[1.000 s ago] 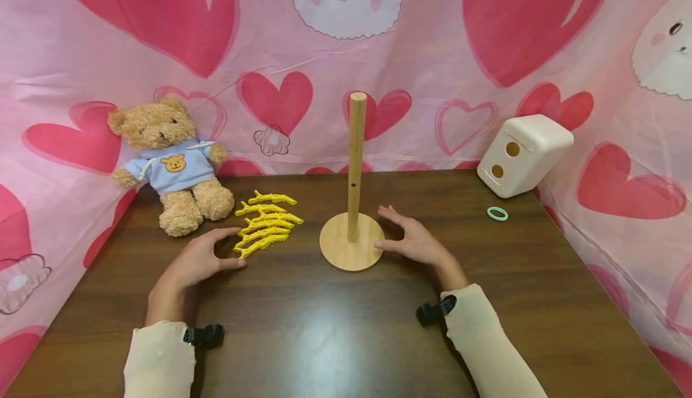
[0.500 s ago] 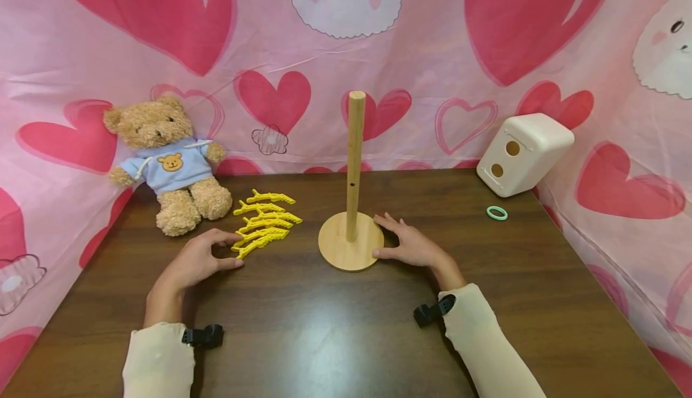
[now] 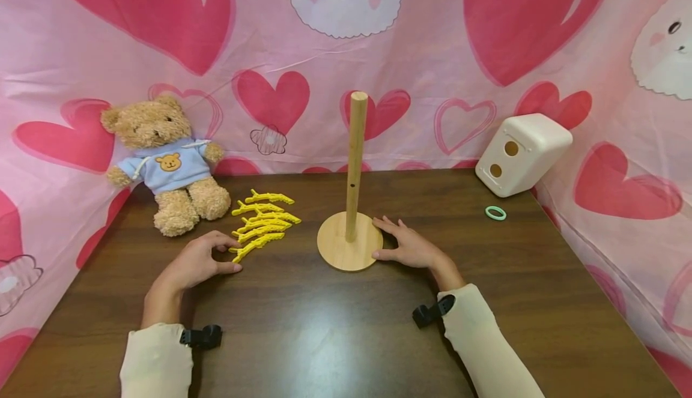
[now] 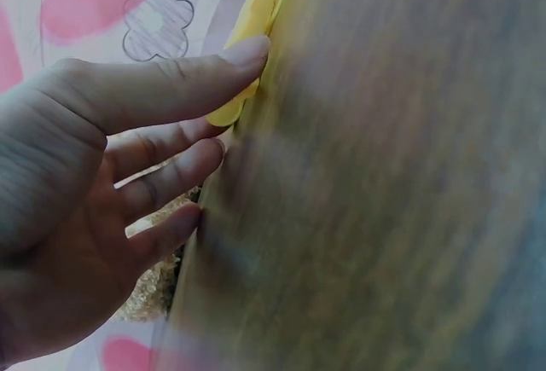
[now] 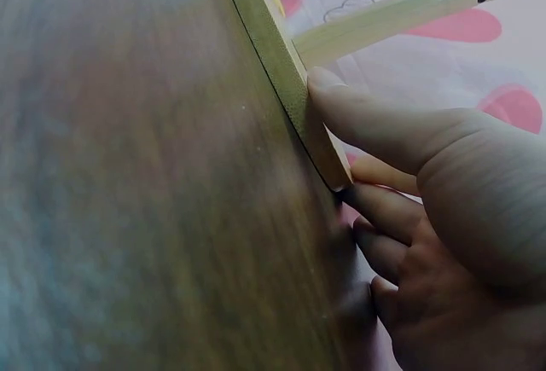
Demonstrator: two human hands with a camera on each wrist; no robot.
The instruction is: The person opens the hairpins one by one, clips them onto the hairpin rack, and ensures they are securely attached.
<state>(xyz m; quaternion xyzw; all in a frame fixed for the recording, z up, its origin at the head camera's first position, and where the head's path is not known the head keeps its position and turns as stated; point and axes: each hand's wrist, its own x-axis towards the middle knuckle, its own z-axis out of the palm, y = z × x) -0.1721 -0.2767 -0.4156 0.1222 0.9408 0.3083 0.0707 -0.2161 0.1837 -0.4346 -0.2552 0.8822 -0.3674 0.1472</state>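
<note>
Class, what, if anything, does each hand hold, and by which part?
Left hand: the nearest clip, by its forked end. Right hand: the stand, by its base's edge.

Yellow clips lie fanned — wooden stand upright nearby

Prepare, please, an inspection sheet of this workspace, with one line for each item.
Surface: dark brown wood-grain table, shiny in its near part.
Job's things: several yellow, slender, plastic-looking clips in a row; pale wooden stand with a round base and upright post.
Clutter: light brown plush teddy bear; white, rounded, plastic-looking box with two round holes; small mint-green ring.
Grippers: left hand pinches the nearest clip at its end; right hand holds the base's edge.
Cables: nothing seen.
Surroundings: pink cloth backdrop with red hearts.
</note>
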